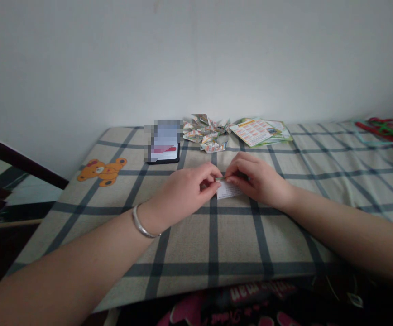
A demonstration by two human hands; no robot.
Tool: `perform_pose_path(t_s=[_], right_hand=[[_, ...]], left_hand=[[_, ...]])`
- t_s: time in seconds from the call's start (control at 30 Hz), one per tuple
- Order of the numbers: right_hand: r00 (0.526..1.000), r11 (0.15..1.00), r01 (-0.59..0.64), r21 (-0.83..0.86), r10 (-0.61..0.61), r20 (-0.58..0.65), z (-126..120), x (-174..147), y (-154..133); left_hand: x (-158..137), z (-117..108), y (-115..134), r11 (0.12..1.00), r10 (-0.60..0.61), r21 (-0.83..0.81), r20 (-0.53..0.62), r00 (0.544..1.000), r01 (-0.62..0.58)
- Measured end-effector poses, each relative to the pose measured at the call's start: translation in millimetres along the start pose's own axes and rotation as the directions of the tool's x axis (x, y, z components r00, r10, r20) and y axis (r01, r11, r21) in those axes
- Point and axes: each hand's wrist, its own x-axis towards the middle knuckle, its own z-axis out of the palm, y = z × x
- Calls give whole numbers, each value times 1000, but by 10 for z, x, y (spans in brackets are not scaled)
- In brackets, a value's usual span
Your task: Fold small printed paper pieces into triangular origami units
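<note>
Between my two hands is a small folded piece of printed paper (pixel 228 191), white with fine text on its near side. My left hand (pixel 191 188), with a silver bangle at the wrist, pinches the paper's upper left corner between thumb and fingers. My right hand (pixel 259 181) grips its upper edge, fingertips close to those of the left. The fingers hide much of the top edge. Just beyond the hands lies a cluster of folded paper pieces (pixel 205 132) printed in colour.
A stack of printed leaflets (pixel 256 131) lies behind my right hand. A phone (pixel 164 145), partly pixelated, rests at the back left. A teddy bear picture (pixel 102 172) is on the checked tablecloth (pixel 186 244). Red and green tangled items (pixel 386 131) sit far right, near the wall (pixel 196 59).
</note>
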Motion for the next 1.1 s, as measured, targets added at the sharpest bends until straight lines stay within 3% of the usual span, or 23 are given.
perform_pose_path(t_s=[0.17, 0.33, 0.53, 0.63, 0.83, 1.1], right_hand=[[993, 1000, 3, 7, -2, -116, 40, 21, -4], [987, 1000, -9, 19, 12, -162, 59, 31, 5], [979, 977, -197, 85, 201, -38, 16, -8, -27], [972, 966, -232, 112, 235, -11, 14, -30, -15], [951, 913, -301, 276, 310, 11, 86, -46, 68], [912, 835, -371, 406, 410, -9, 139, -27, 72]], left_hand=[[9, 51, -29, 978, -42, -204, -39, 998, 33], [21, 95, -37, 926, -84, -370, -2, 996, 78], [37, 90, -85, 942, -110, -329, -97, 989, 73], [52, 78, -106, 950, -105, -306, -138, 985, 58], [52, 67, -86, 894, -182, -428, -73, 981, 134], [61, 82, -116, 866, -212, -476, -73, 975, 152]])
